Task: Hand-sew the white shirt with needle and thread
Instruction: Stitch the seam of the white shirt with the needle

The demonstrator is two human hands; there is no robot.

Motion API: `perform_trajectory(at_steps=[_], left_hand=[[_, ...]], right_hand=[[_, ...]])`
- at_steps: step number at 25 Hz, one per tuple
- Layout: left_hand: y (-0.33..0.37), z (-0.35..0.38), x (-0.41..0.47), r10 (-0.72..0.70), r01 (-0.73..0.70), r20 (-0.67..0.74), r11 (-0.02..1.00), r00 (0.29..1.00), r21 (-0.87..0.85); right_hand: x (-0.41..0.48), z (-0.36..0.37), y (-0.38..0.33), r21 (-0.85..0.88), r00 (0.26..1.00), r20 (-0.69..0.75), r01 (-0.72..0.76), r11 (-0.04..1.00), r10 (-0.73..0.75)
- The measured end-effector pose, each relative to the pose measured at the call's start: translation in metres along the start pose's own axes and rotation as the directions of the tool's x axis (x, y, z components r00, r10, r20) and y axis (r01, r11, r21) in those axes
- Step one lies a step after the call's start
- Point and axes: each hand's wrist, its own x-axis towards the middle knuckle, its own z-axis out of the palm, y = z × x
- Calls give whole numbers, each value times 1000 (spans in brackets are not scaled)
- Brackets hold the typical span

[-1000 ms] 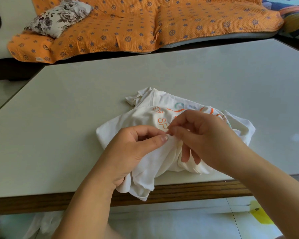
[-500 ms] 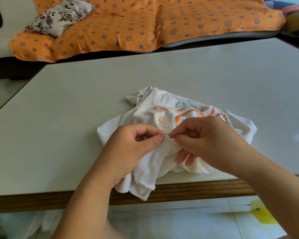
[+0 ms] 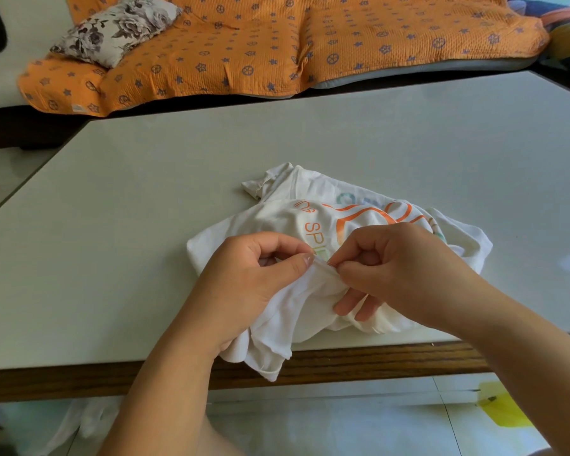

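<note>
An orange patterned sofa cover fills the far background, with a floral cushion on its left end. In front of it is a wide, pale table with a wooden front edge.

The white shirt lies bunched near that front edge, its orange print facing up and one corner hanging over the edge. I judge it light, soft and limp. It will sag and slide wherever it is not held, so it is best gripped close on either side of the stitch, keeping a short ridge of cloth taut.

That is how my hands sit. My left hand has thumb and forefinger closed tight on a raised fold of the shirt, the other fingers curled over the cloth. My right hand pinches just beside it, nearly touching, with its lower fingers resting on the fabric beneath.

A thin silvery glint between the two pinches looks like the needle, apparently held by my right fingertips. I cannot make out any thread.
</note>
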Motion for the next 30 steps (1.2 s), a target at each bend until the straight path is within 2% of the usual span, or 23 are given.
perform_trajectory(at_steps=[11, 22, 30], left_hand=[[0, -3, 0, -64, 73, 75, 989, 995, -128], [1, 1, 0, -81, 105, 100, 961, 992, -256], [1, 9, 1, -115, 135, 93, 961, 989, -241]], right_hand=[[0, 1, 7, 44, 998, 37, 41, 998, -42], [4, 10, 8, 258, 999, -43, 33, 966, -23], [4, 16, 12, 158, 994, -78, 88, 983, -77]])
